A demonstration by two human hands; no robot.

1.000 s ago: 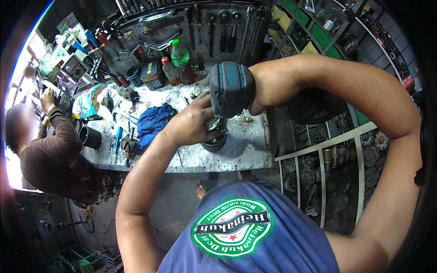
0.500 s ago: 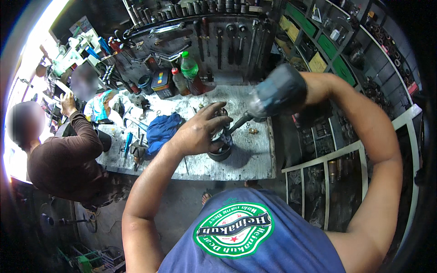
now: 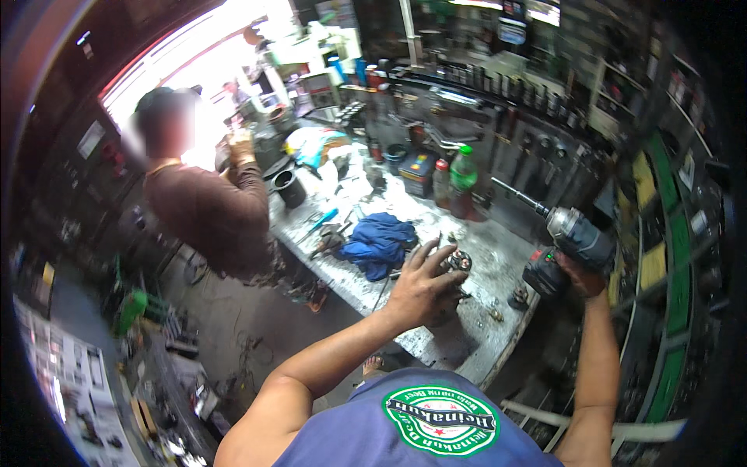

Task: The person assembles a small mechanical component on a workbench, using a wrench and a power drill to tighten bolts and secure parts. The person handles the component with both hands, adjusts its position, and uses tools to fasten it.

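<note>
My right hand [image 3: 582, 276] is wrapped round the handle of a cordless impact wrench [image 3: 577, 232], raised off the right end of the workbench. Its long socket bit [image 3: 520, 194] points up and to the left, touching nothing. My left hand [image 3: 424, 289] is on a round metal part [image 3: 461, 260] standing on the bench, fingers spread and curved about it. The hand and its shadow hide much of that part. Beside it lie a small brass-coloured fitting [image 3: 496, 314] and a small dark part [image 3: 517, 297].
A crumpled blue cloth [image 3: 379, 243] lies on the workbench [image 3: 428, 342]. Behind are a green-capped bottle [image 3: 463, 175], a red-capped bottle [image 3: 441, 183] and a dark box [image 3: 419, 173]. A co-worker [image 3: 206, 202] stands at the left end. Shelving [image 3: 677, 233] lines the right.
The impact wrench has come away from the metal part and swung to the right, its bit now pointing up-left. My left hand stays at the part. The view has turned leftward.
</note>
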